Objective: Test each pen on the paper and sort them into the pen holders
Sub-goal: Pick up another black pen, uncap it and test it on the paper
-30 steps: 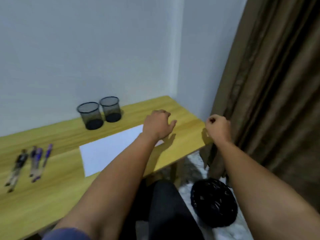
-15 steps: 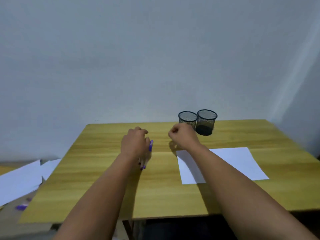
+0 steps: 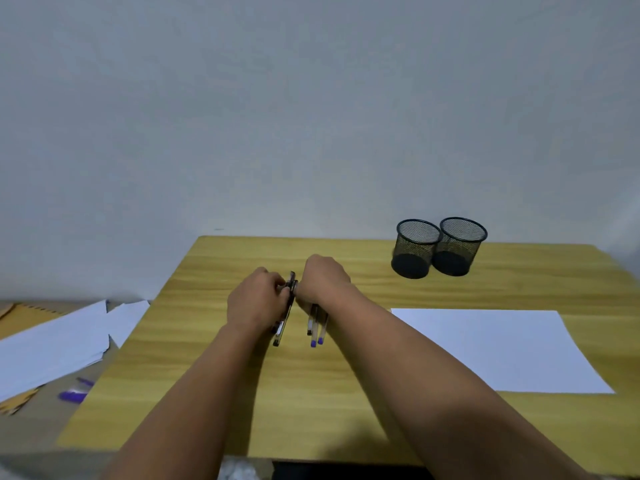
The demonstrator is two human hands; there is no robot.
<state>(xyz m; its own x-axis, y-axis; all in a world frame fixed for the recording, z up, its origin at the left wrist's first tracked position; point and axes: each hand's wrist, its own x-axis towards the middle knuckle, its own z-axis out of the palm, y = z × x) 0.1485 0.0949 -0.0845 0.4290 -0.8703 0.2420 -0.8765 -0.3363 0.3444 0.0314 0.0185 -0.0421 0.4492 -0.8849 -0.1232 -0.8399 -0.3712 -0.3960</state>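
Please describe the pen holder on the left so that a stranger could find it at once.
On the wooden desk, look to the far right edge near the wall. Two black mesh cups stand there touching; the left pen holder is the one nearer the hands.

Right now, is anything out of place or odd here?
On the desk nothing stands out. Beside it, loose white sheets lie overlapping and askew, and a purple pen lies below them, apart from the pens at the hands.
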